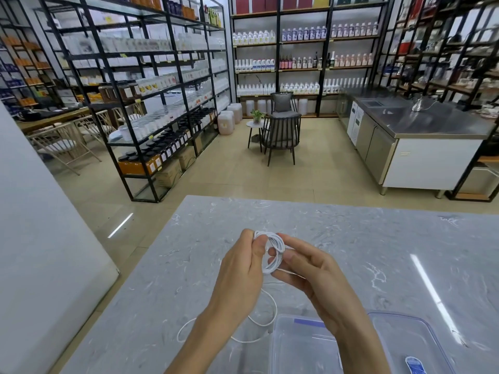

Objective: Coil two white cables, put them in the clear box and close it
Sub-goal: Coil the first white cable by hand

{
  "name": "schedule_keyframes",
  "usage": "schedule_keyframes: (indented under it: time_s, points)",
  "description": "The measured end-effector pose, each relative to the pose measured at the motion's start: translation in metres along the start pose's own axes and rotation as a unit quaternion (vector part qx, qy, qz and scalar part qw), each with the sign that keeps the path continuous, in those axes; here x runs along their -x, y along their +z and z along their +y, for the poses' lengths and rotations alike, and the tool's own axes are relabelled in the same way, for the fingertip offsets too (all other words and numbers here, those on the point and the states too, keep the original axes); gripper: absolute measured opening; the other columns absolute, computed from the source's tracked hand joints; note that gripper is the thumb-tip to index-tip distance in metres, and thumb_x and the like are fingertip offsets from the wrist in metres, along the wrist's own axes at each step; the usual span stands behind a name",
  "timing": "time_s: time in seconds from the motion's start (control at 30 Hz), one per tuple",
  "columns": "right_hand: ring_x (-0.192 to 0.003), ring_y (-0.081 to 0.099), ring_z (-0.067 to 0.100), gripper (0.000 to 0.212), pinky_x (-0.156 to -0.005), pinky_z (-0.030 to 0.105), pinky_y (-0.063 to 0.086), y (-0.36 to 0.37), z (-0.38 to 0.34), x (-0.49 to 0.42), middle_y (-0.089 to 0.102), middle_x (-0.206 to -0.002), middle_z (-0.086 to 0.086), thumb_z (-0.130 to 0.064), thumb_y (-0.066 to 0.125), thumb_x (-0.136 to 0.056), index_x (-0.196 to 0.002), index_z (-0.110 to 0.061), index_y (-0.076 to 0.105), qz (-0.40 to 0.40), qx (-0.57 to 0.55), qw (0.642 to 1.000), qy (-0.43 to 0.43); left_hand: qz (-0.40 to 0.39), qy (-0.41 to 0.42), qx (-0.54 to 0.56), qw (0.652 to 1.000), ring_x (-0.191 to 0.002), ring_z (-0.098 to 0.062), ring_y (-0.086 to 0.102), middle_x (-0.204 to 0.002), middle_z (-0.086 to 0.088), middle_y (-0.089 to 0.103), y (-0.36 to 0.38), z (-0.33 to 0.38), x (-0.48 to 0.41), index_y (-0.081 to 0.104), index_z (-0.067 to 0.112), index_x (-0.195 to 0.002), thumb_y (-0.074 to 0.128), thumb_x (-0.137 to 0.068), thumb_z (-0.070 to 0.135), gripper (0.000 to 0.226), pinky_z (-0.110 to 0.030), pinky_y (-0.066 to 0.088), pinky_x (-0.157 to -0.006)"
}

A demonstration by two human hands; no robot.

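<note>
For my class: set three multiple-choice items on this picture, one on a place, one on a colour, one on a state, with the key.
1. The lid lies: A) on a chair B) on the marble table, right of the clear box C) on the floor
2. The cable coil is: A) black B) white C) red
3. The clear box is: A) open B) shut C) upturned
Answers: B, it lies flat beside the box; B, white loops show between the left hand and right hand; A, nothing covers its top.
</note>
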State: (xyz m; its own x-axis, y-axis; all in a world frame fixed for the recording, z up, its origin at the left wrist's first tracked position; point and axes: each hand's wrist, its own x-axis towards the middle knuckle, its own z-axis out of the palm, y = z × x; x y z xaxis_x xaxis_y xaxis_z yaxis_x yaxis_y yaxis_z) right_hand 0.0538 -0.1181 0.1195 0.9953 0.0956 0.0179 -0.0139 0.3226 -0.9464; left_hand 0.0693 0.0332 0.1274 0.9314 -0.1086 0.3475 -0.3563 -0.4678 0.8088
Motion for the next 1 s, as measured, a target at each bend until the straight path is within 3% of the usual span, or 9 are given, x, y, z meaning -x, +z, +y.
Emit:
schedule_keyframes:
  time_s: [0.1,0.2,0.27,0.37,0.5,0.63,0.83,0.93,1.0]
  points:
    - [-0.104,0.071,0.024,0.028,-0.084,0.028,0.058,-0.009,0.003,-0.001,0.075,-0.111,0.01,-0.004,0.059,-0.092,-0.116,-0.013,0.07,0.02,-0.003,1.0,0.0,-0.039,-0.046,0.068,0.996,-0.057,-0.002,0.051,-0.063,0.019,0.057,-0.001,-0.009,0.0,0.051,0.031,-0.077,0.038,-0.098,0.05,0.031,-0.016,0.041,-0.055]
    - [-0.103,0.07,0.022,0.032,-0.086,0.028,0.058,-0.015,0.01,-0.005,0.074,-0.111,0.012,-0.003,0.066,-0.083,-0.114,-0.01,0.071,0.049,-0.044,0.998,0.001,-0.091,-0.075,0.13,0.984,-0.072,-0.012,0.067,-0.077,0.009,0.072,-0.006,-0.017,-0.001,0.061,0.025,-0.089,0.055,-0.097,0.035,0.014,-0.027,0.055,-0.069]
    - [-0.107,0.068,0.019,0.037,-0.089,0.026,0.057,-0.017,0.015,-0.006,0.073,-0.116,0.011,-0.01,0.067,-0.079,-0.116,-0.008,0.07,0.046,-0.09,0.995,0.015,-0.095,-0.065,0.118,0.986,-0.083,-0.014,0.07,-0.085,0.006,0.076,-0.005,-0.022,0.0,0.065,0.023,-0.094,0.059,-0.095,0.031,0.01,-0.039,0.056,-0.08]
    - [-0.113,0.066,0.018,0.033,-0.095,0.03,0.054,-0.015,0.024,-0.005,0.071,-0.12,0.007,-0.019,0.058,-0.089,-0.121,-0.01,0.067,0.048,-0.082,0.995,0.013,-0.067,-0.066,0.111,0.989,-0.085,-0.013,0.07,-0.087,0.008,0.076,0.0,-0.027,0.004,0.069,0.025,-0.096,0.059,-0.095,0.03,0.01,-0.045,0.056,-0.083]
    - [-0.112,0.066,0.01,0.026,-0.089,0.027,0.055,-0.008,0.034,-0.004,0.072,-0.119,-0.005,-0.025,0.052,-0.098,-0.117,-0.027,0.07,0.065,0.033,0.997,0.008,-0.044,-0.072,0.112,0.99,-0.083,-0.013,0.07,-0.086,0.009,0.075,0.005,-0.032,0.006,0.073,0.026,-0.096,0.062,-0.094,0.024,0.012,-0.041,0.057,-0.081]
    - [-0.107,0.069,0.015,0.028,-0.087,0.025,0.057,-0.01,0.039,-0.004,0.075,-0.111,-0.001,-0.017,0.055,-0.097,-0.121,-0.024,0.068,0.05,0.068,0.996,0.034,-0.022,-0.121,0.142,0.982,-0.076,-0.016,0.073,-0.079,0.003,0.076,0.007,-0.04,0.009,0.075,0.019,-0.091,0.063,-0.093,0.016,0.013,-0.038,0.061,-0.077]
    - [-0.09,0.072,0.011,0.026,-0.074,0.019,0.057,-0.017,0.045,-0.005,0.078,-0.098,0.003,-0.009,0.06,-0.093,-0.11,-0.023,0.073,0.055,0.061,0.995,0.062,-0.055,-0.202,0.237,0.949,-0.081,-0.026,0.074,-0.089,-0.016,0.074,0.008,-0.047,0.014,0.071,0.011,-0.101,0.063,-0.094,0.012,0.011,-0.03,0.061,-0.07]
    - [-0.089,0.07,0.016,0.03,-0.08,0.024,0.058,-0.021,0.054,-0.005,0.074,-0.096,0.008,-0.015,0.065,-0.09,-0.12,-0.017,0.067,0.097,0.041,0.992,0.071,-0.06,-0.225,0.255,0.939,-0.08,-0.03,0.074,-0.092,-0.02,0.073,0.013,-0.05,0.017,0.068,0.008,-0.102,0.063,-0.093,0.005,0.011,-0.027,0.061,-0.067]
    - [-0.097,0.072,0.019,0.025,-0.083,0.024,0.058,-0.025,0.059,0.0,0.075,-0.106,0.006,-0.023,0.06,-0.093,-0.117,-0.018,0.069,0.084,0.014,0.992,0.091,-0.057,-0.239,0.262,0.933,-0.079,-0.03,0.074,-0.095,-0.023,0.071,0.019,-0.054,0.021,0.066,0.002,-0.104,0.062,-0.093,0.002,0.012,-0.028,0.061,-0.066]
